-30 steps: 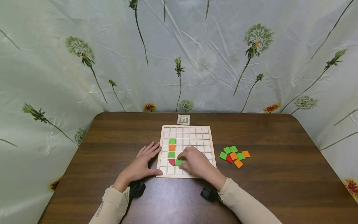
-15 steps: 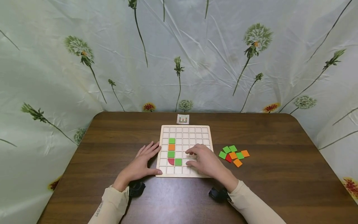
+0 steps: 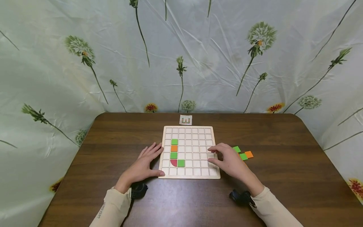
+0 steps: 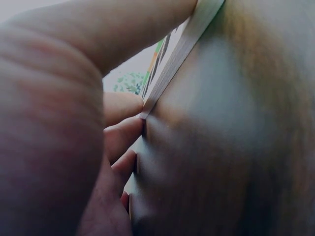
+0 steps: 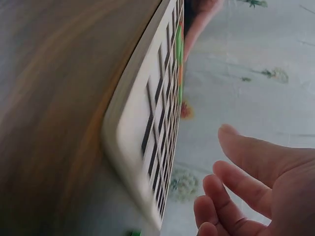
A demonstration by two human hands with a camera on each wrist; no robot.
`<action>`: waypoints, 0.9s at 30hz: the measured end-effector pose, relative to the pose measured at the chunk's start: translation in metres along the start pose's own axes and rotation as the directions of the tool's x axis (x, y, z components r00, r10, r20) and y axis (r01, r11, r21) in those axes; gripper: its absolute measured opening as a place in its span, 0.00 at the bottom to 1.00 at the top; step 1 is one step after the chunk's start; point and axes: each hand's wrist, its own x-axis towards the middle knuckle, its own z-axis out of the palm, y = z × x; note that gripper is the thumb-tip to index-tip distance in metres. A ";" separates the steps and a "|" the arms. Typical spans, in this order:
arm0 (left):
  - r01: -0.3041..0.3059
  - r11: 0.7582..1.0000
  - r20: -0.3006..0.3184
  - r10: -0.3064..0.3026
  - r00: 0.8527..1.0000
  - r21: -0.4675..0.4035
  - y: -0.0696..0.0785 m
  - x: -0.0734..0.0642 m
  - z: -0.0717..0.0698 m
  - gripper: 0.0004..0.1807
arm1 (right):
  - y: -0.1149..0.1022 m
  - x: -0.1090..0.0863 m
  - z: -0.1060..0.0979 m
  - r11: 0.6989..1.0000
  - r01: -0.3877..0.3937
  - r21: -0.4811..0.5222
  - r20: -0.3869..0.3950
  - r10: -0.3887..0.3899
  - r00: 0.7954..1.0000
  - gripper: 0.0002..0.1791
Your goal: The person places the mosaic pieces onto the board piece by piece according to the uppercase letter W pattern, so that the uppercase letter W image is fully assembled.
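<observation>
A pale wooden grid board lies in the middle of the table. Toward its left side sits a column of tiles: a green tile, an orange tile, another green tile and a red quarter-round tile. Beside the red one lies a green tile. My left hand rests at the board's left edge, thumb on the near corner and fingers spread along the side. Over the board's right edge hovers my right hand, fingers loosely bent, thumb apart, holding nothing in the right wrist view.
Loose tiles lie right of the board, partly hidden by the right hand; a green tile and an orange tile show. A small pattern card lies behind the board. A flowered curtain hangs past the table's far edge.
My right hand has let go of the green tile beside the red one and moved right across the board, toward the loose tiles. The left hand has stayed in place.
</observation>
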 end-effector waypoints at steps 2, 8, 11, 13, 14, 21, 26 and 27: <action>0.001 1.000 0.002 -0.001 1.000 0.002 0.001 0.000 -0.001 0.56 | 0.008 -0.004 -0.005 1.000 -0.015 -0.007 -0.013 0.015 1.000 0.19; -0.016 1.000 -0.010 0.016 1.000 0.003 0.000 0.000 0.000 0.55 | 0.031 -0.017 -0.021 0.998 -0.061 -0.010 -0.055 0.061 0.997 0.19; -0.019 1.000 -0.014 0.019 1.000 0.002 0.000 0.000 0.000 0.55 | 0.042 -0.024 -0.030 0.995 -0.092 -0.032 -0.067 0.090 0.994 0.19; -0.021 1.000 -0.015 0.021 1.000 0.005 -0.001 0.000 0.000 0.55 | 0.048 -0.028 -0.036 0.993 -0.108 -0.038 -0.071 0.105 0.992 0.20; -0.022 1.000 -0.014 0.022 1.000 0.006 0.000 0.000 0.000 0.55 | 0.051 -0.030 -0.038 0.992 -0.116 -0.045 -0.075 0.112 0.991 0.20; -0.020 1.000 -0.012 0.020 1.000 0.011 0.000 0.000 0.000 0.55 | 0.071 -0.042 -0.054 0.988 -0.144 -0.064 -0.102 0.137 0.985 0.21; -0.006 1.000 0.000 0.006 1.000 0.006 0.000 -0.001 -0.001 0.56 | 0.082 -0.048 -0.062 0.984 -0.166 -0.064 -0.092 0.160 0.983 0.21; -0.007 1.000 -0.001 0.007 1.000 0.005 0.000 -0.001 -0.001 0.56 | 0.084 -0.048 -0.063 0.983 -0.170 -0.065 -0.087 0.164 0.983 0.21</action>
